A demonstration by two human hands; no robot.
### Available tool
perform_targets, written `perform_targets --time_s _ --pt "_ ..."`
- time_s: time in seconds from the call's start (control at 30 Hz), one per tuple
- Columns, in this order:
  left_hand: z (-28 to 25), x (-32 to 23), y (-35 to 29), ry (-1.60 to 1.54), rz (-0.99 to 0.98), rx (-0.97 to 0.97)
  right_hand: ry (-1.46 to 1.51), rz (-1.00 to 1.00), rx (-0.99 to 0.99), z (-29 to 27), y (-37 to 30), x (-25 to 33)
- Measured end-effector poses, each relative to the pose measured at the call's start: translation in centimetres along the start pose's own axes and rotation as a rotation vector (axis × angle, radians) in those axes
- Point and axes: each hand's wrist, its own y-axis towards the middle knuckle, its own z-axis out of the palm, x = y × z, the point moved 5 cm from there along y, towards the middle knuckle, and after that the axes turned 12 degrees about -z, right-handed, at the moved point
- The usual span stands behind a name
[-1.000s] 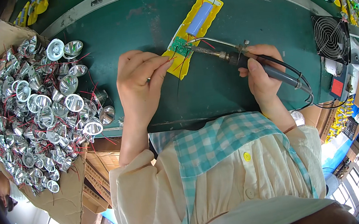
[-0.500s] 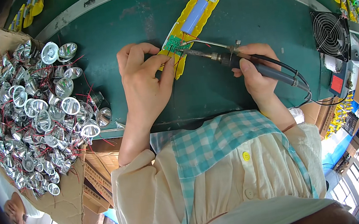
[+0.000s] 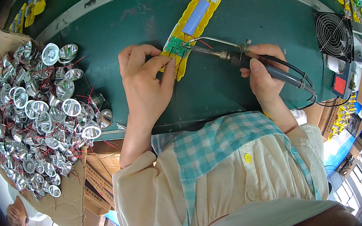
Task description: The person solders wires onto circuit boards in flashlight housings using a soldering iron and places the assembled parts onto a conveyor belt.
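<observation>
A yellow plastic housing (image 3: 181, 72) lies slanted on the bench, with a blue cylindrical battery (image 3: 197, 16) in its upper half. Below the battery sits a green circuit board (image 3: 176, 45) with thin red and dark wires. My left hand (image 3: 144, 74) rests at the housing's lower left edge, thumb and forefinger pinched around what looks like a thin dark wire by the board. In my right hand (image 3: 265, 70) is a soldering iron (image 3: 281, 74) with a thin metal feed tube (image 3: 217, 39) above its shaft. The iron's tip is at the board's right edge; whether they touch I cannot tell.
At left, a cardboard box (image 3: 69, 210) holds a heap of silvery reflector cups (image 3: 43, 122) with red wires. A black fan (image 3: 334, 36) stands at the right of the green bench (image 3: 113, 27). Other people are at the far left and right edges.
My right hand has shifted slightly right, drawing the soldering iron and feed tube back from the board's middle to its right edge. My left hand and the housing stay put.
</observation>
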Motion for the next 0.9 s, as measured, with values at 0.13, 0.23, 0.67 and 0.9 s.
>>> perform_targets --time_s 0.13,0.23,0.67,0.9 --pt "-0.1 0.1 0.3 0.014 0.013 0.001 0.025 -0.022 -0.009 0.2 0.4 0.2" --pt "-0.2 -0.4 0.3 -0.03 -0.009 0.006 0.046 -0.047 -0.034 -0.3 0.6 0.8" --pt "4.5 -3.9 13.7 0.389 -0.065 -0.068 0.268 -0.39 -0.245 -5.6 1.2 4.9" --pt "11.9 -6.5 27.0 0.386 -0.18 0.122 0.223 -0.381 -0.329 -7.4 1.3 4.6"
